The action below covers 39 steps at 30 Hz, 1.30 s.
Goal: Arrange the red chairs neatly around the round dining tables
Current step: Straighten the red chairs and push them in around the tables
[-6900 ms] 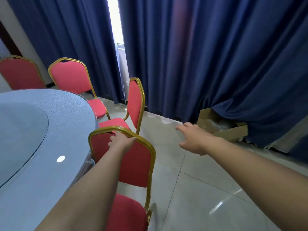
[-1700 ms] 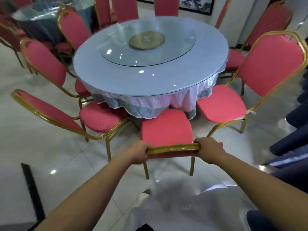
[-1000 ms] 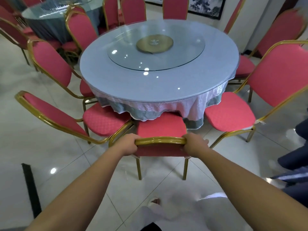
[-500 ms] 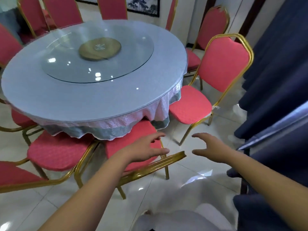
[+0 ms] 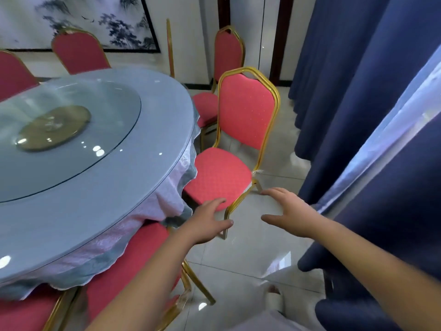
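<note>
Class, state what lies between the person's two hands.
In the head view, only bare floor tile lies between the left hand and the right hand. A gold chair leg stands close beside the left hand.

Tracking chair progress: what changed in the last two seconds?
The left hand and right hand let go of the near chair after pushing its seat under the round table, and now reach open toward the next chair. The table stayed put.
</note>
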Motion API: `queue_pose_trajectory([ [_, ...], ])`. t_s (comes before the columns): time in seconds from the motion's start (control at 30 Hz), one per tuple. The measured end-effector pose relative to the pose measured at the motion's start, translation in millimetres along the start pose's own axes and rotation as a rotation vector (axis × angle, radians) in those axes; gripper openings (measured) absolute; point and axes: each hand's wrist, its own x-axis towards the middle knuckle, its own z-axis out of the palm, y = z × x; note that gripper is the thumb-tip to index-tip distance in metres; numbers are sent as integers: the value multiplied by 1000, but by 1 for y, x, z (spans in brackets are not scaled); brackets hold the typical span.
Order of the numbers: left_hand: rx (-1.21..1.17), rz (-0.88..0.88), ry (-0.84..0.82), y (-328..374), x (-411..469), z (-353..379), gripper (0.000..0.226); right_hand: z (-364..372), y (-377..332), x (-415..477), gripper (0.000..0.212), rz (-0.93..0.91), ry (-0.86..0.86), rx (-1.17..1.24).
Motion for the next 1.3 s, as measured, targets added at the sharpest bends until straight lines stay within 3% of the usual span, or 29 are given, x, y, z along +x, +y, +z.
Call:
queue_pose_trajectory([
  [0.2,-97,-19,118,56,77,11,67,-57,57,55,67,-73,-1,-30],
  [0.33,-117,-20,100,72,107,10,67,-75,64,88,63,-151,-31,-12],
  [0.8,-191,-89,255,115,349,-89,67,-171,50,328,63,-367,-67,-144],
  [1.0,-284,-128,267,120,436,-137,32,-241,0,459,58,-508,-67,-102],
  [1.13,-325,-153,275,136,480,-164,63,-279,-12,536,56,-562,-25,-79],
  [1.3,-456,-160,302,153,520,-170,58,-286,-1,608,54,-658,-155,-130],
])
